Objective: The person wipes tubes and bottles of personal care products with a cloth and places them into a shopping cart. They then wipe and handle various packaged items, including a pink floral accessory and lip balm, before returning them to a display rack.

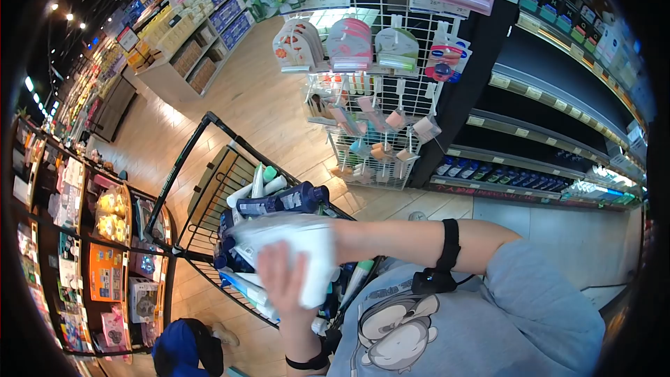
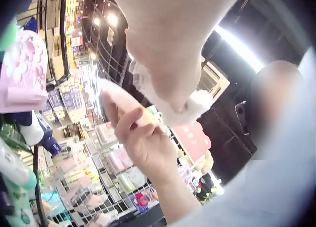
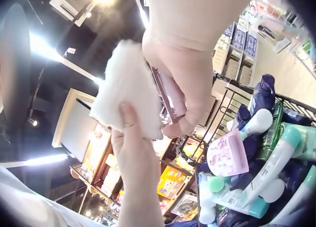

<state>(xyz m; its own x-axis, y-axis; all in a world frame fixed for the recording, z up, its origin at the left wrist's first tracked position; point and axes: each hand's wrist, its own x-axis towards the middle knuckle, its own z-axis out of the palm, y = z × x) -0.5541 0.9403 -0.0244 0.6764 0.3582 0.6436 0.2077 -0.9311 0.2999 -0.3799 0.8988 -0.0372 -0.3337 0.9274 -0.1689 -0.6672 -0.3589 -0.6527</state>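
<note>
My left hand (image 1: 283,272) grips a thick white fluffy pad (image 3: 126,88), its thumb pressed on the near face. Behind the pad, my right hand (image 2: 148,148) is mostly hidden in the head view. In the right wrist view it holds a flat pinkish pack (image 3: 170,96) with a shiny edge, close beside the pad. Both hands are held above a black wire shopping cart (image 1: 195,241). Dark blue bottles (image 1: 300,197) and white tubes with green caps (image 3: 276,160) fill the cart, with a pink flower-embossed pack (image 3: 227,153) on the pile.
Ahead stands a white wire rack (image 1: 412,126) hung with small packs. Shelves (image 1: 558,91) line the right side, with bottles on the bottom row. Stocked display shelves (image 1: 105,265) stand at the left. Something blue and black (image 1: 188,349), near a shoe, is low beside the cart.
</note>
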